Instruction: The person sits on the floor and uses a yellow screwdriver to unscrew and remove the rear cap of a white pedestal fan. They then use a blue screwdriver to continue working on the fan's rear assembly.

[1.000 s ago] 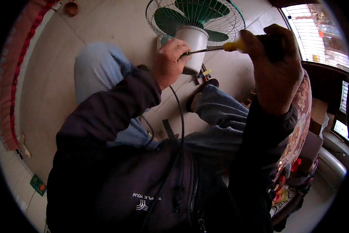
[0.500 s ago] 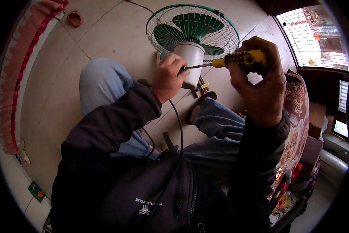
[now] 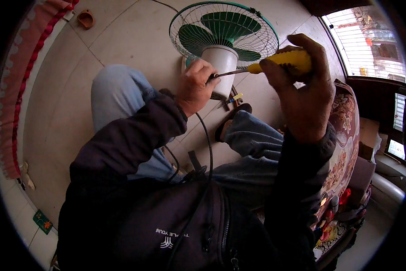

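Note:
A screwdriver with a yellow handle (image 3: pixel 286 62) is in my right hand (image 3: pixel 309 90). The thumb and fingers are closed round the handle, with one finger raised above it. Its thin shaft runs left to my left hand (image 3: pixel 196 86), where the fingers pinch a small dark piece (image 3: pixel 211 77) at the tip. The fingers mostly hide that piece, so its kind cannot be made out. A black cord (image 3: pixel 208 140) comes out below my left hand and runs down over my lap. Just beyond both hands stands a fan (image 3: pixel 221 63) with green blades, a wire guard and a white housing.
A small yellow-handled tool (image 3: pixel 235 97) lies on the tiles beside my sandalled foot (image 3: pixel 232 121). To the right stands a flowered sofa (image 3: pixel 345 122), with cluttered items near its lower end. A brown slipper (image 3: pixel 86 19) lies far left, by a pink curtain (image 3: pixel 24 90).
The screwdriver handle has turned in my right hand: its black dotted grip has gone from sight and plain yellow faces me. My right fingers have shifted and spread. My left hand stays nearly still.

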`<act>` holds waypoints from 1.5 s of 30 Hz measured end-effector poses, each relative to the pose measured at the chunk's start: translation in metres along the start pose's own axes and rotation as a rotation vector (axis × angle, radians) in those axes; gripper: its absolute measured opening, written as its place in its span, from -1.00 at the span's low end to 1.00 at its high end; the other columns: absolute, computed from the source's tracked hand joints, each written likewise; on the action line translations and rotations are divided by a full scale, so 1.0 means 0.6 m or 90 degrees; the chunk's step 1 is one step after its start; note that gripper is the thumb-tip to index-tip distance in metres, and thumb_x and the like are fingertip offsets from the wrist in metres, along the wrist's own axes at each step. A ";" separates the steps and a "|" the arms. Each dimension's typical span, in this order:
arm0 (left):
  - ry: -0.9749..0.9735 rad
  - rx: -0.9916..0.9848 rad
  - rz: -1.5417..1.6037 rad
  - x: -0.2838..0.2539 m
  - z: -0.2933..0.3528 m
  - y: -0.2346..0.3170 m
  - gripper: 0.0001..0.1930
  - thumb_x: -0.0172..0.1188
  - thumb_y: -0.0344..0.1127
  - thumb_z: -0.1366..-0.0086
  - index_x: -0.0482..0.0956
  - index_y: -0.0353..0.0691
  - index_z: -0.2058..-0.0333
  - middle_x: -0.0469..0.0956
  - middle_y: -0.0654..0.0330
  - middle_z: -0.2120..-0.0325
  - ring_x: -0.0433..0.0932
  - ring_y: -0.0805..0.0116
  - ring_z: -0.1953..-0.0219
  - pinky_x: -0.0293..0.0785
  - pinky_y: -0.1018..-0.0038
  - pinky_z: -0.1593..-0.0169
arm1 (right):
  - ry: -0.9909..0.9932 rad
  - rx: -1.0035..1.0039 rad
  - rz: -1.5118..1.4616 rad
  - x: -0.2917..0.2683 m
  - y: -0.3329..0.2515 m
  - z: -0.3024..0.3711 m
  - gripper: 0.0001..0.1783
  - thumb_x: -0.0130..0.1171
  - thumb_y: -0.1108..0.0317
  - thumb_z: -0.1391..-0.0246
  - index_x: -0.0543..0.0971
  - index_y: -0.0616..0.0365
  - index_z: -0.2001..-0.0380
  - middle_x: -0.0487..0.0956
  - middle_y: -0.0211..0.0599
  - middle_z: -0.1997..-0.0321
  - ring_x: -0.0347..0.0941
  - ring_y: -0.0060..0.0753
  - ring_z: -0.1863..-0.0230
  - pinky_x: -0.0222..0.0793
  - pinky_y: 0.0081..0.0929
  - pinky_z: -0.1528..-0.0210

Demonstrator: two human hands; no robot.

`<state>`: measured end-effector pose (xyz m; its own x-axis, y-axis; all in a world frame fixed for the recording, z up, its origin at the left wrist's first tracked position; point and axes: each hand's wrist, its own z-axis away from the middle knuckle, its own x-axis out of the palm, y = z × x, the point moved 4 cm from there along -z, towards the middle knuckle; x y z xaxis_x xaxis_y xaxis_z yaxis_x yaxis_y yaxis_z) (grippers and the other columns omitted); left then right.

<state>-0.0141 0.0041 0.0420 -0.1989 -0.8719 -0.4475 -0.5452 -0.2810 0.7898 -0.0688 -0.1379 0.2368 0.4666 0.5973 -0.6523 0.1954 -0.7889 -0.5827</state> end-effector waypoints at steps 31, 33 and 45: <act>-0.007 0.021 -0.007 0.003 -0.001 0.005 -0.79 0.33 -0.48 -0.01 0.55 -0.25 0.34 0.47 0.14 0.34 0.52 0.12 0.27 0.47 0.32 0.19 | 0.041 0.086 0.162 -0.016 0.018 0.003 -0.55 0.47 0.30 0.13 0.49 0.19 0.21 0.62 -0.24 0.43 0.59 -0.48 0.37 0.50 -0.51 0.32; -0.005 0.014 -0.014 0.000 -0.001 0.004 -0.79 0.33 -0.48 0.00 0.55 -0.25 0.34 0.47 0.15 0.34 0.52 0.13 0.27 0.47 0.32 0.19 | 0.013 0.056 0.114 -0.009 0.015 0.002 -0.52 0.47 0.32 0.14 0.47 0.19 0.18 0.62 -0.25 0.43 0.60 -0.49 0.37 0.50 -0.52 0.33; -0.007 0.021 -0.018 0.002 -0.001 0.004 -0.79 0.34 -0.49 -0.01 0.55 -0.27 0.33 0.48 0.15 0.33 0.53 0.13 0.26 0.48 0.33 0.19 | 0.010 0.113 0.030 -0.005 0.020 0.005 -0.58 0.39 0.44 0.07 0.46 0.20 0.14 0.63 -0.31 0.43 0.57 -0.57 0.39 0.46 -0.58 0.32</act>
<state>-0.0152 0.0025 0.0436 -0.1921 -0.8591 -0.4744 -0.5778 -0.2918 0.7623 -0.0705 -0.1489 0.2304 0.4857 0.5570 -0.6737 0.0188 -0.7771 -0.6290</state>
